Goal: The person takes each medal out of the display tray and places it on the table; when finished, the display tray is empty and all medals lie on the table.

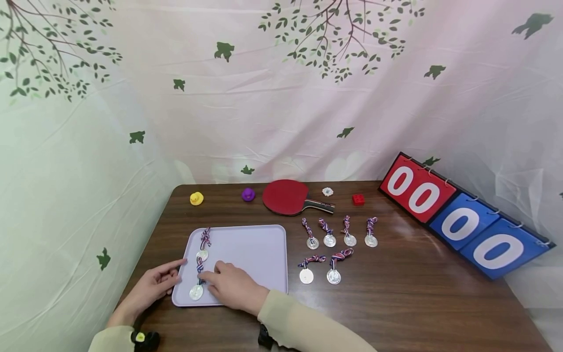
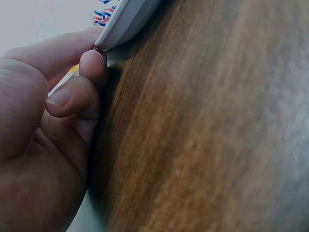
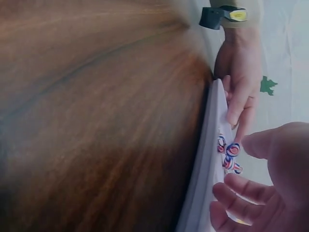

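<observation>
On the lilac tray [image 1: 246, 244] lie two silver medals with knotted red, white and blue ribbons: an upper medal [image 1: 202, 254] and a lower medal [image 1: 196, 292]. My left hand [image 1: 151, 288] holds the tray's left rim, its index finger at the edge and another fingertip against the outside. Over the tray, my right hand [image 1: 235, 286] has a fingertip at the lower medal's ribbon [image 1: 200, 269]. In the right wrist view a gap shows between that hand's thumb and its fingers [image 3: 241, 193], with the ribbon [image 3: 231, 159] beside them.
Several more medals [image 1: 329, 240] lie in two rows right of the tray. Along the back are a yellow duck [image 1: 196, 198], purple duck [image 1: 248, 194], red table tennis paddle [image 1: 286, 197], white badge-like piece [image 1: 327, 191] and red brick [image 1: 358, 199]. A flip scoreboard [image 1: 460, 217] stands right.
</observation>
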Available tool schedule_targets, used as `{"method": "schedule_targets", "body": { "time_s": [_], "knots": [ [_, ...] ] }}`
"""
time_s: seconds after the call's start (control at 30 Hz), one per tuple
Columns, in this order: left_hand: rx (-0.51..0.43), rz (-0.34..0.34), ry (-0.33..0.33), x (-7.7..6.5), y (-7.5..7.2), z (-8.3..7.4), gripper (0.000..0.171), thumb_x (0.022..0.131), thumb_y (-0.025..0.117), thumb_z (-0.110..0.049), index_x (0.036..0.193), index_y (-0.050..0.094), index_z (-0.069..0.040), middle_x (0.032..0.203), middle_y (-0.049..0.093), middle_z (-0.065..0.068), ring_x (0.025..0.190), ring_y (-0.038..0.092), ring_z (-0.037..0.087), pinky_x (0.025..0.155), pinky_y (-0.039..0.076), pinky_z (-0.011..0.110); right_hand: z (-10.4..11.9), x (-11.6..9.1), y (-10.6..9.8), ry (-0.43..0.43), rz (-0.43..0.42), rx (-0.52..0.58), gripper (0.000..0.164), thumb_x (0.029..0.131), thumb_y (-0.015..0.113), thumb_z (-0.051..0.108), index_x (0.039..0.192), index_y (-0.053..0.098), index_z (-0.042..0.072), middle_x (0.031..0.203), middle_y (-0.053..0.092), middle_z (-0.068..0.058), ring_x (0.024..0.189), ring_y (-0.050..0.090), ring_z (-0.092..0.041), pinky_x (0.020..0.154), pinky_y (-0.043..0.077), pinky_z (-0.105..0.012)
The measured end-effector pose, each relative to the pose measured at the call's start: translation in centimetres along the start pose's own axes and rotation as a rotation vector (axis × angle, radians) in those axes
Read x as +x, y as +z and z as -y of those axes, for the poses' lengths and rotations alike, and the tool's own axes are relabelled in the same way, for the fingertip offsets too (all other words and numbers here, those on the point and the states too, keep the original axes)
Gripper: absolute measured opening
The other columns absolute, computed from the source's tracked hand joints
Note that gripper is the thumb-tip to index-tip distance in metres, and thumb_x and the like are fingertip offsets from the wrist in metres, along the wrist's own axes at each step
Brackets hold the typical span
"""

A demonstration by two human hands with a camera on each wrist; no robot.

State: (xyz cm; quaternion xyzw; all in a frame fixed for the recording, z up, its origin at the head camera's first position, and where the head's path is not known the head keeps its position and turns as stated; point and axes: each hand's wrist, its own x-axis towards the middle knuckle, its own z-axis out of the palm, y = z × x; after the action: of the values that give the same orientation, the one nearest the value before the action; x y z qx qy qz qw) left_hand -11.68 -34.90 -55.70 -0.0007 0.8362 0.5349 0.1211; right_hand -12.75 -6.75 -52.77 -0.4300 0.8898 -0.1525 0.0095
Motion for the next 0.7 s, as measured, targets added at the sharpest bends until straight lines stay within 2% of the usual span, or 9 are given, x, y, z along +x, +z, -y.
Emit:
{"method": "schedule_targets", "body": {
  "time_s": [0.2, 0.3, 0.5, 0.7],
  "knots": [
    [0.002, 0.006, 0.002, -0.08, -0.05, -0.08, 0.046, 0.09, 0.067, -0.022, 0.134, 0.054, -0.015, 0.091, 0.054, 0.016, 0.058, 0.052, 0.012, 0.045, 0.044, 0.028, 0.79, 0.48, 0.21, -0.07, -0.002, -0.115, 0.033, 0.101, 0.044, 0.035, 0.133, 0.054, 0.041, 0.099, 0.053, 0.005, 0.075, 0.046, -0.006, 0.06, 0.041, -0.021],
    [0.002, 0.008, -0.005, -0.11, -0.07, -0.11, 0.046, 0.09, 0.067, -0.022, 0.134, 0.054, -0.016, 0.091, 0.054, 0.016, 0.058, 0.052, 0.013, 0.046, 0.044, 0.028, 0.93, 0.61, 0.54, -0.073, 0.008, -0.156, 0.031, 0.101, 0.043, 0.036, 0.128, 0.058, 0.041, 0.098, 0.051, 0.005, 0.075, 0.043, -0.007, 0.058, 0.039, -0.021],
    [0.001, 0.012, -0.008, -0.07, -0.05, -0.11, 0.046, 0.09, 0.067, -0.024, 0.133, 0.055, -0.018, 0.092, 0.054, 0.017, 0.059, 0.052, 0.014, 0.046, 0.045, 0.029, 0.66, 0.55, 0.91, -0.048, -0.003, -0.151, 0.026, 0.098, 0.05, 0.036, 0.12, 0.063, 0.038, 0.097, 0.048, 0.006, 0.077, 0.043, -0.007, 0.056, 0.037, -0.021],
    [0.013, 0.004, -0.007, -0.07, 0.0, -0.08, 0.047, 0.09, 0.067, -0.023, 0.134, 0.055, -0.015, 0.092, 0.054, 0.015, 0.059, 0.053, 0.015, 0.048, 0.046, 0.029, 0.42, 0.43, 0.57, -0.05, -0.035, -0.197, 0.025, 0.096, 0.055, 0.036, 0.121, 0.059, 0.038, 0.101, 0.051, 0.005, 0.08, 0.047, -0.009, 0.056, 0.041, -0.023]
  ]
}}
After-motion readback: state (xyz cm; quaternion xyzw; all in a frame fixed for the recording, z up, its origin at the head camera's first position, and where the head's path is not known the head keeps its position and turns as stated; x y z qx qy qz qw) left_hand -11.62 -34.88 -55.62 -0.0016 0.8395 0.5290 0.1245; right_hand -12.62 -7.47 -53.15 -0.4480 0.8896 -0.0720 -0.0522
